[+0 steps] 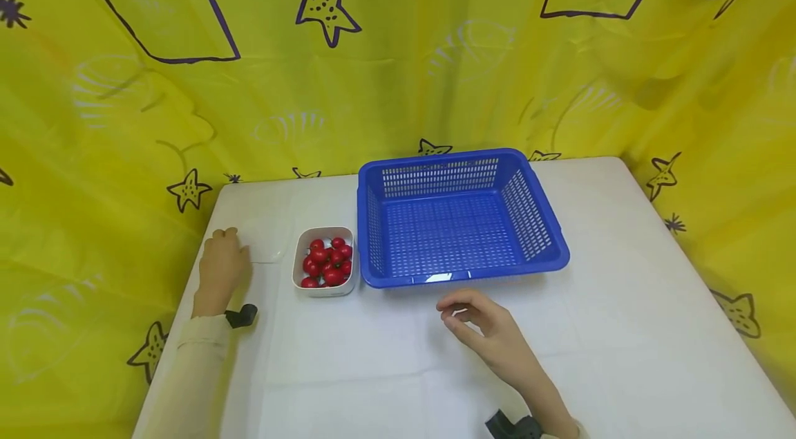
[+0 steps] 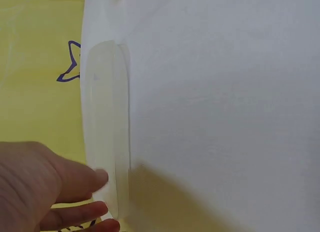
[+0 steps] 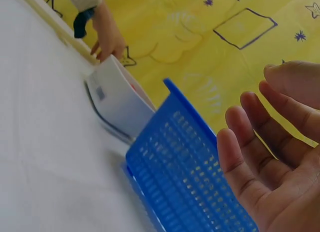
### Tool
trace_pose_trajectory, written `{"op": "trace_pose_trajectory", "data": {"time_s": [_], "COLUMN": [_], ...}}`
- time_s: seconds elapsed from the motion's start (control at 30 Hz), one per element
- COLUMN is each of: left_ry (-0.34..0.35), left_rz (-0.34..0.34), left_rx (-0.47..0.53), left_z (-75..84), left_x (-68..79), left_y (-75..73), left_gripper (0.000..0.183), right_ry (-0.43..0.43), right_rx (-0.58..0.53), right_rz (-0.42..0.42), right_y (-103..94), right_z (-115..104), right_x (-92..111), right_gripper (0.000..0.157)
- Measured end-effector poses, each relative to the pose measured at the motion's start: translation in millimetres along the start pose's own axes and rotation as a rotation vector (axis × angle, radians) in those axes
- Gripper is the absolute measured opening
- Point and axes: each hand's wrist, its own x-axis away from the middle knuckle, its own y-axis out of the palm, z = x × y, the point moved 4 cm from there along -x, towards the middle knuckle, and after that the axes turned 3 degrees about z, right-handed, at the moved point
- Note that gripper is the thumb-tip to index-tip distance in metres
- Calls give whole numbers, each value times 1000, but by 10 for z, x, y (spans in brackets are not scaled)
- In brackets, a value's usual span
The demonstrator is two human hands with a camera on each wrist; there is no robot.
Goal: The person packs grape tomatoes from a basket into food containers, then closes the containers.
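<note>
My left hand [image 1: 220, 263] is at the table's left side, its fingers pointing away from me. Close to its fingertips lies a thin translucent lid [image 1: 269, 243]. In the left wrist view the thumb and fingers, fairly straight, overlap the near end of that lid [image 2: 102, 112]. My right hand [image 1: 485, 335] hovers in front of the basket with fingers loosely bent and nothing between them; its palm shows in the right wrist view. Between the lid and the basket stands a white tub [image 1: 332, 292] of red cherry tomatoes [image 1: 326, 263].
A blue plastic basket [image 1: 463, 278] with slotted walls sits at the back of the white table [image 1: 348, 356], just right of the tub. Behind and beside the table hangs a yellow curtain [image 1: 385, 93] with star drawings.
</note>
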Motion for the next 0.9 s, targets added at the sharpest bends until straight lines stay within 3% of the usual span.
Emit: {"op": "trace_pose_trajectory", "data": {"time_s": [0.13, 0.23, 0.53, 0.7, 0.9], "left_ry": [6, -4, -32, -27, -90], "left_rz": [77, 95, 62, 82, 86], "left_rx": [7, 22, 119, 156, 239], "left_z": [-42, -84, -191, -252, -326], "left_x": [-51, -90, -191, -189, -132], "left_y": [-15, -28, -52, -72, -122], "left_gripper": [32, 31, 31, 26, 24], "right_ry": [-16, -29, -39, -49, 9], "right_rx": [-48, -77, -144, -170, -176], "right_rz": [-31, -52, -93, -104, -151], "right_y": [114, 191, 445, 573, 801], "right_z": [-18, -32, -63, -38, 5], "right_x": [-76, -142, -350, -445, -527], "right_gripper": [24, 24, 22, 24, 28]}}
